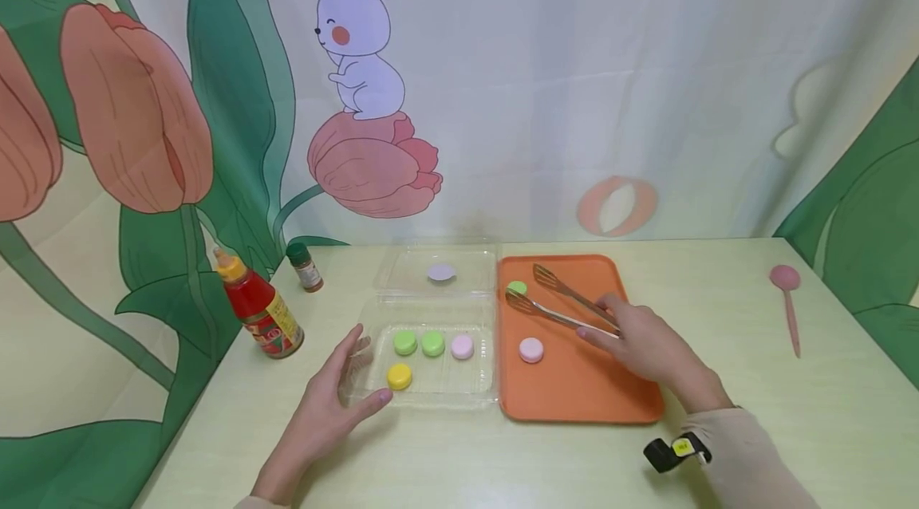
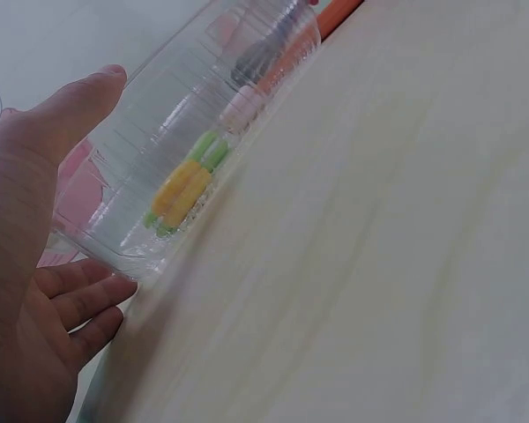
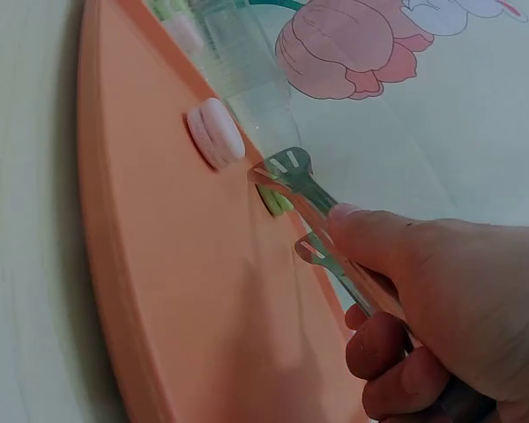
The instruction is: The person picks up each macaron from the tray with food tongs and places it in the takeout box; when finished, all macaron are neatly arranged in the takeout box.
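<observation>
My right hand (image 1: 642, 340) grips metal tongs (image 3: 335, 229) over the orange tray (image 1: 574, 405). The tongs' slotted tips are spread, one of them close to a green macaron (image 1: 516, 287) at the tray's left side. A pink macaron (image 1: 531, 349) lies nearer on the tray. To the left is a clear plastic box (image 1: 445, 395) with its lid folded back; its base holds two green macarons (image 1: 419, 343), a pink one (image 1: 463, 346) and a yellow one (image 1: 399, 376). My left hand (image 1: 332, 401) rests at the box's left edge, thumb and fingers spread around the corner.
At the left stand a red sauce bottle (image 1: 266, 309) with a yellow cap and a small green-capped spice jar (image 1: 305, 267). A pink spoon (image 1: 787, 301) lies at the far right. Behind the table hangs a printed curtain (image 1: 517, 94).
</observation>
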A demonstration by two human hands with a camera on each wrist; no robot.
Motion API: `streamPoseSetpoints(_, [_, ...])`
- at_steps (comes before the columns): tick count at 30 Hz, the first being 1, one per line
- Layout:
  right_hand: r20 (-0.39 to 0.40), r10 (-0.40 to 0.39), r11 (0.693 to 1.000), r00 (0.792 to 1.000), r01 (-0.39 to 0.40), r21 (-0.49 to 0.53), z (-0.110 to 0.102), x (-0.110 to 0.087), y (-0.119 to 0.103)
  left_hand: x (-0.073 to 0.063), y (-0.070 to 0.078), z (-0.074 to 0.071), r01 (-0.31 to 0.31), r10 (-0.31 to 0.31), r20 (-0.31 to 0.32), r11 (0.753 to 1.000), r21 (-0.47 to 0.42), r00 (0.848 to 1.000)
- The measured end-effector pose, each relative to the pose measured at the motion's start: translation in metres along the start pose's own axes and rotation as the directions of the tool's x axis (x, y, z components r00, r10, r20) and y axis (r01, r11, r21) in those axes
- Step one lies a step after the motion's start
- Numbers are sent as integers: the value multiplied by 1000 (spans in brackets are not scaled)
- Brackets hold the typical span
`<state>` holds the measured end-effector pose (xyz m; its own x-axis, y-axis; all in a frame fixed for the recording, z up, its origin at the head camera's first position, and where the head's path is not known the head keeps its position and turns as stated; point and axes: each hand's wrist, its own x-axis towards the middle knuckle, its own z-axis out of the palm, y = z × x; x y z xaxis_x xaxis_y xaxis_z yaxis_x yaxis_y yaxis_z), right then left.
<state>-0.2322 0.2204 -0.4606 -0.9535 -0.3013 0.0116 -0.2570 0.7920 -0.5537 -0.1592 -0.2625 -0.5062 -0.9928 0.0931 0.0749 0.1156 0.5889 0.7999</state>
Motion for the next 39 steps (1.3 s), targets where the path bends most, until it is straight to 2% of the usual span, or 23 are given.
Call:
streamPoseSetpoints(13, [-32,-50,996,998,47,-71,11,5,-15,1,1,-2,6,-6,-4,1000,-1,1000])
streamPoseSetpoints(22, [-29,-45,996,999,42,-75,18,6,-19,1,1,-2,8,-8,1,1000,4,1000])
streamPoseSetpoints(27, [-36,-49,994,998,45,-98,18,4,-18,2,0,-1,1,-1,3,1000,2,1000])
streamPoseSetpoints(34, [-61,-31,984,998,20,-175,13,0,-16,1,1,-1,25,-25,9,1000,1,1000])
streamPoseSetpoints(39, [-71,-22,984,997,9,-177,7,-2,-12,1,2,-1,28,-28,8,1000,4,1000])
